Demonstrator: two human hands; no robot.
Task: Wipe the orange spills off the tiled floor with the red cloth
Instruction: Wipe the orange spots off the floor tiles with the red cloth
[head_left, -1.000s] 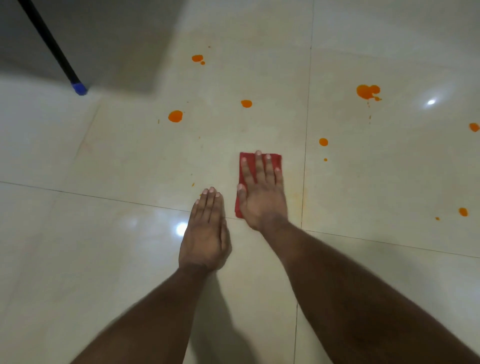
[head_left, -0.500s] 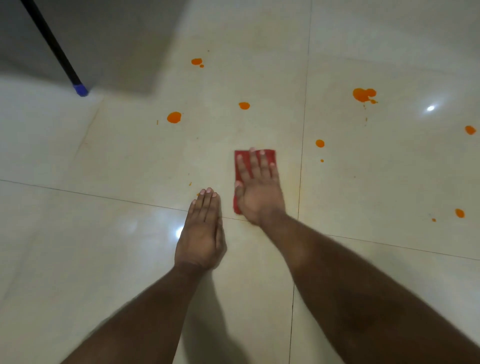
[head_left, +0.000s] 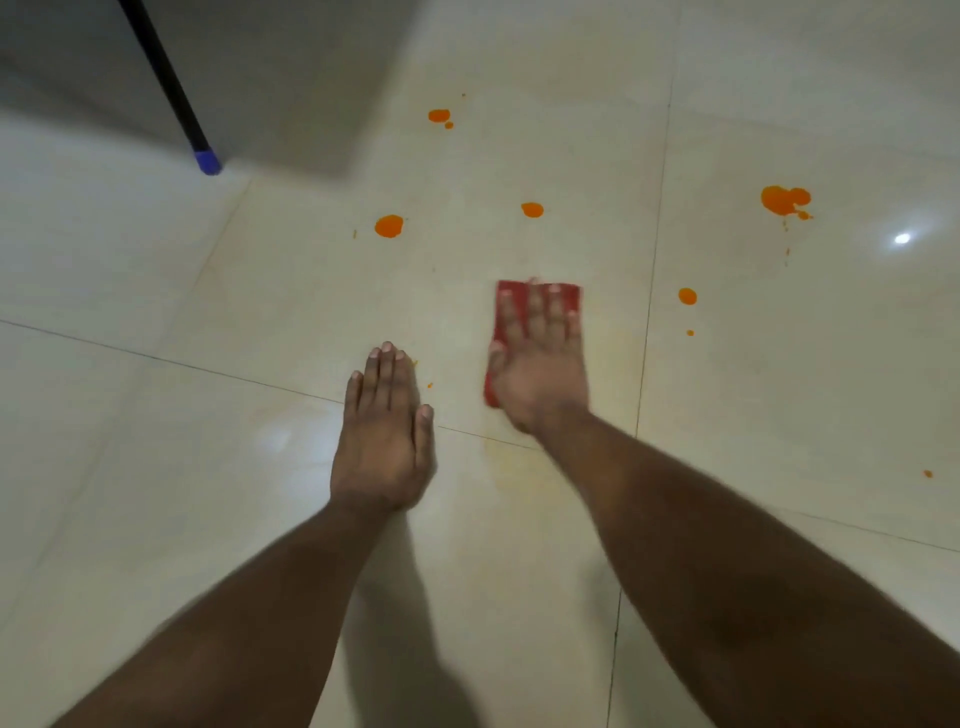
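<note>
Two hands: both lie flat on the glossy cream tiled floor, forearms reaching in from the bottom of the frame.
Right hand: the right hand presses palm-down on the red rectangular cloth, fingers straight and slightly spread; it grasps nothing and looks a little blurred.
Left hand: the left hand rests flat on the bare floor just left of the cloth, fingers straight and together, released, lying across a grout line.
Cloth: at the centre of the frame, flat on the floor, mostly covered by the right hand; its far edge and left side show.
Spills beyond the cloth: a round orange spill upper left of the cloth, a smaller orange spot straight above it, and a pair of orange drops higher still.
Spills to the right: a large orange splatter in the upper right, a small orange dot right of the cloth past a grout line, and a tiny orange speck at the far right edge.
Near the left hand: tiny orange flecks beside its fingertips.
Upper left: a black pole with a blue tip stands slanted on the floor in front of a grey wall.
</note>
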